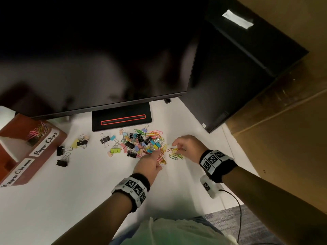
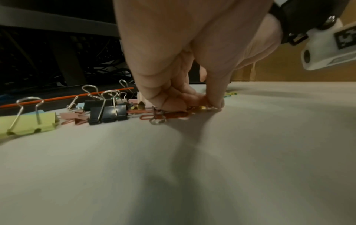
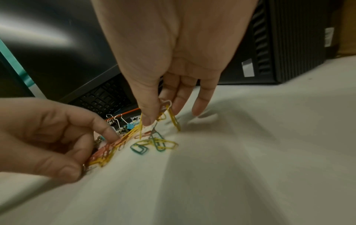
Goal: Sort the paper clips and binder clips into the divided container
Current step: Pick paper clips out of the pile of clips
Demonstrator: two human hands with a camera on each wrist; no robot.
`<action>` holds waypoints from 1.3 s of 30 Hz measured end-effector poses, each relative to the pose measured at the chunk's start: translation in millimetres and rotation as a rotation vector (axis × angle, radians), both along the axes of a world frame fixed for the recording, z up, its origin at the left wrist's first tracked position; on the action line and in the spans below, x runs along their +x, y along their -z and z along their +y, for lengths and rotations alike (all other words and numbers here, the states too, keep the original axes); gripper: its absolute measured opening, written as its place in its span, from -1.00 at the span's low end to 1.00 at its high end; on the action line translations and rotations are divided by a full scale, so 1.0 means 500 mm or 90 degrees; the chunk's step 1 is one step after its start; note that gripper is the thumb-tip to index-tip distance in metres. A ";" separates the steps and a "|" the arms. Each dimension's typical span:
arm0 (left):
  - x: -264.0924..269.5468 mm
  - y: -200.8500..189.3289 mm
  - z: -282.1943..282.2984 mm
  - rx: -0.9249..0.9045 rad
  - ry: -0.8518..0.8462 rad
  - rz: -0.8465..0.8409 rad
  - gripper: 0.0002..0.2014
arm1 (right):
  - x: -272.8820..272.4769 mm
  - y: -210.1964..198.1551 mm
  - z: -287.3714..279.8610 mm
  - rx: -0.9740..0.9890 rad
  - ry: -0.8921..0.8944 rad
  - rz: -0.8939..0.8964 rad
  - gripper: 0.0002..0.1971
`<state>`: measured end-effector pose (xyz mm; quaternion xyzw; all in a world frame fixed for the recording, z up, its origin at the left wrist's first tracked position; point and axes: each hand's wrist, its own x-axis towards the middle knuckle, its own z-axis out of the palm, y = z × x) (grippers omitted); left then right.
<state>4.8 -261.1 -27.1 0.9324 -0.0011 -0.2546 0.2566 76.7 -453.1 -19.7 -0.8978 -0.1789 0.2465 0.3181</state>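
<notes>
A white worktop carries the scene, with a dark monitor filling the upper left of the head view and a black computer case at upper right. At the far left edge sits the divided container, reddish-brown, with white labels reading "Paper Clips" and "Paper Clamps"; a bunch of coloured paper clips already lies in its upper compartment.

In the middle of the frame is the loose pile of binder clips mixed with wire clips (black, blue, pink, green and yellow bodies among them), and a few black binder clips lie apart toward the container. Just right of the pile is a small cluster of yellow and green paper clips.

The left hand reaches into the lower right edge of the pile; the left wrist view shows its fingertips and thumb pressed together on orange and yellow clips against the worktop. The right hand is just beside it, thumb and forefinger pinched on a tangle of yellow clips lifted off the surface, the other fingers hanging straight down. Green clips lie flat beneath it.
</notes>
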 end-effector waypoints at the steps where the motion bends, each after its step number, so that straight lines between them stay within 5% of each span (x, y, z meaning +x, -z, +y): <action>1: 0.003 0.004 0.000 0.018 0.005 -0.004 -0.45 | -0.001 0.002 -0.004 -0.014 -0.007 0.002 -0.73; 8: 0.008 0.007 0.007 0.079 0.042 -0.077 -0.64 | -0.026 0.009 -0.006 -0.091 -0.066 0.017 -0.45; 11: 0.009 0.004 0.017 0.088 0.043 -0.110 -0.81 | -0.036 0.009 0.001 -0.090 -0.058 0.011 -0.50; 22: 0.003 -0.001 0.057 0.077 0.087 -0.155 -0.96 | -0.052 0.003 0.078 -0.169 -0.106 0.022 -0.71; 32: 0.008 -0.096 0.147 -0.158 -0.208 -0.128 -0.96 | -0.034 -0.048 0.122 -0.057 -0.066 0.006 -0.80; 39: 0.011 -0.180 0.339 -0.287 -0.399 -0.124 -0.86 | 0.001 -0.139 0.305 0.040 -0.096 -0.096 -0.84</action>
